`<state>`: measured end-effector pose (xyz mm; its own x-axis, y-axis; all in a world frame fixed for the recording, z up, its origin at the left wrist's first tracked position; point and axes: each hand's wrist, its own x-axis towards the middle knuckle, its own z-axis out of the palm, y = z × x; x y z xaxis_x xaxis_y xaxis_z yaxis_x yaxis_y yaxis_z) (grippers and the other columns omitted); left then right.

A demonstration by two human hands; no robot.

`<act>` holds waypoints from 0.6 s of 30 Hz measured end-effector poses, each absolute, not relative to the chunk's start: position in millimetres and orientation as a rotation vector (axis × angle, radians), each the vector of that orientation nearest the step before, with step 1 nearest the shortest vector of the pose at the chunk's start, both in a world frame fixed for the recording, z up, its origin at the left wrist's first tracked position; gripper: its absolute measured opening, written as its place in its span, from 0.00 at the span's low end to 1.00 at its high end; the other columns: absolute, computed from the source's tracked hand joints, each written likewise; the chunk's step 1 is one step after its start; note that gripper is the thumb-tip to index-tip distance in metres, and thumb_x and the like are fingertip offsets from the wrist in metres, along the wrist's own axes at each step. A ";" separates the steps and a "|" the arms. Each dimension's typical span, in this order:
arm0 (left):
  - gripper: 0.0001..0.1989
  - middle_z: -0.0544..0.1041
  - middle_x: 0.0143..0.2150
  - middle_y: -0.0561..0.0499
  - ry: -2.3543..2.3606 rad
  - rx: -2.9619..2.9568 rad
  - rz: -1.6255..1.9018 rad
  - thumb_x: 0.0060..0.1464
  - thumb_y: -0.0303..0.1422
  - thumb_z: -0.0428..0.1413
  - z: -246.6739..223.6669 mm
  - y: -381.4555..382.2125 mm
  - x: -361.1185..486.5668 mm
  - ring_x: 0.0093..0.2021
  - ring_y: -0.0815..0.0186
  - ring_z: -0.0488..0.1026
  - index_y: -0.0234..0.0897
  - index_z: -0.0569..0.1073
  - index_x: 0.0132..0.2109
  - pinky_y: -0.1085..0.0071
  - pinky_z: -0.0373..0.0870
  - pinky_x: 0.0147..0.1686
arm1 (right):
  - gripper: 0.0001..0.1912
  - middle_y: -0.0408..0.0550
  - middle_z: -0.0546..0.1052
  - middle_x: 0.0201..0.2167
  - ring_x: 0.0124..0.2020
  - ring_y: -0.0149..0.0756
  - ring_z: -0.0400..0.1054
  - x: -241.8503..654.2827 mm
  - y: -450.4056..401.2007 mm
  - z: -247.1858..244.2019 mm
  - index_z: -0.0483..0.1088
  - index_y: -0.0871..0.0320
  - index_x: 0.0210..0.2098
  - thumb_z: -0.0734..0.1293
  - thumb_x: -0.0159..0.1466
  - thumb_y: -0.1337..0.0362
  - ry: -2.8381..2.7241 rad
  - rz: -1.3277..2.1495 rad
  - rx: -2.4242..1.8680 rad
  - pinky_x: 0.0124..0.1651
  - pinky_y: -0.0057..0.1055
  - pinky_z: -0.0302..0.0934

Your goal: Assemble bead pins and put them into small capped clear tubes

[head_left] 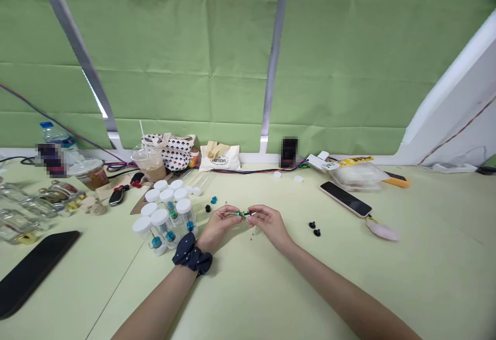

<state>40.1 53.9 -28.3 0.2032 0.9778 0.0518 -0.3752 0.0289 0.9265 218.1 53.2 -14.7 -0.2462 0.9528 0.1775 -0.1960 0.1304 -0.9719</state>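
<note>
In front of me, both hands meet over the table around a small green part (243, 214) with a thin metal rod and a black end. My left hand (221, 222), a dark dotted scrunchie (190, 255) at its wrist, pinches the green part on the left. With fingertips closed at the black end, my right hand (268, 221) grips it from the right. The exact kind of the part is too small to make out. Left of my hands stand several clear vials (159, 231) with white caps and blue or green parts inside.
Small black pieces (314, 229) lie to the right, and blue pieces (214, 200) to the left. A phone (346, 199) rests at the right, another dark phone (36, 267) at the left. Drink cups (150, 164), a patterned bag (179, 151) and a white pouch (220, 159) line the back.
</note>
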 end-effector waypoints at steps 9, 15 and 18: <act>0.13 0.77 0.33 0.48 0.832 1.124 1.240 0.38 0.28 0.66 -26.5 52.3 40.6 0.33 0.65 0.75 0.32 0.74 0.34 0.66 0.68 0.40 | 0.15 0.41 0.72 0.21 0.21 0.29 0.68 219.1 53.8 -21.3 0.68 0.59 0.33 0.69 0.53 0.54 -1.397 1.342 -0.867 0.26 0.30 0.68; 0.13 0.78 0.34 0.46 0.826 1.168 1.226 0.39 0.29 0.65 -24.2 49.8 41.4 0.34 0.64 0.75 0.32 0.73 0.35 0.66 0.68 0.40 | 0.17 0.38 0.71 0.19 0.15 0.27 0.65 219.8 55.6 -21.5 0.65 0.58 0.33 0.66 0.55 0.50 -1.364 1.431 -0.894 0.18 0.25 0.62; 0.13 0.78 0.33 0.47 0.846 1.160 1.252 0.39 0.29 0.65 -23.0 50.1 41.6 0.33 0.65 0.75 0.32 0.74 0.35 0.67 0.68 0.39 | 0.19 0.40 0.72 0.21 0.18 0.29 0.68 219.8 55.5 -20.2 0.66 0.59 0.34 0.68 0.52 0.51 -1.365 1.475 -0.873 0.23 0.27 0.65</act>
<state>41.6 50.1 -23.0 0.1647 0.9800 0.1120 -0.2617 -0.0660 0.9629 219.8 55.5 -20.2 -0.3303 0.9403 0.0827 -0.1551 0.0324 -0.9874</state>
